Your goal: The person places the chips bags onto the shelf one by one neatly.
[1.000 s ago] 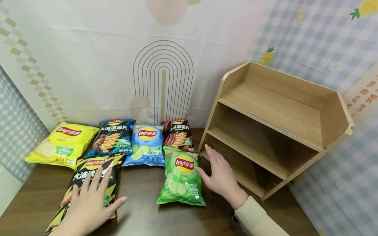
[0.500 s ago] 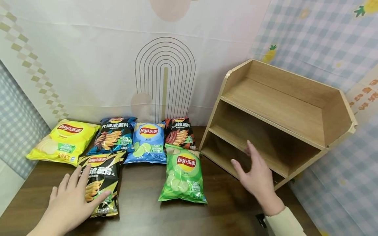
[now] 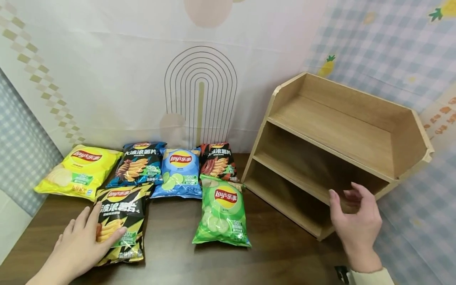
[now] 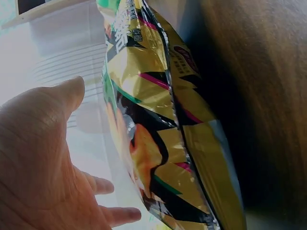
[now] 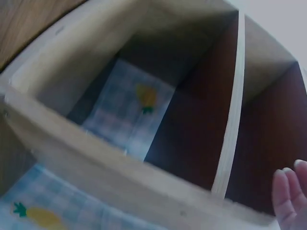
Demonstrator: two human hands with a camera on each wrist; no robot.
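Observation:
My left hand (image 3: 76,241) hovers over the left side of a black-and-gold bag of chips (image 3: 124,215), thumb and fingers spread. In the left wrist view a gap shows between the hand (image 4: 43,158) and the bag (image 4: 148,110), which lies on the table. My right hand (image 3: 358,227) is in front of the right end of a wooden shelf unit (image 3: 349,114), fingers loosely bent with nothing in them. The right wrist view has its fingertips (image 5: 283,191) near the unit's openings. A green bag of chips (image 3: 222,215) lies between the hands.
Along the back wall lie a yellow bag of chips (image 3: 80,170), a dark blue one (image 3: 137,164), a light blue one (image 3: 181,172) and a red-and-black one (image 3: 218,160). The shelf unit stands angled at the right on the dark wooden table (image 3: 171,253).
My right hand has moved right, from beside the green bag to the shelf unit's right end. My left hand has shifted left and toward me over the black bag, whose lower end has swung right.

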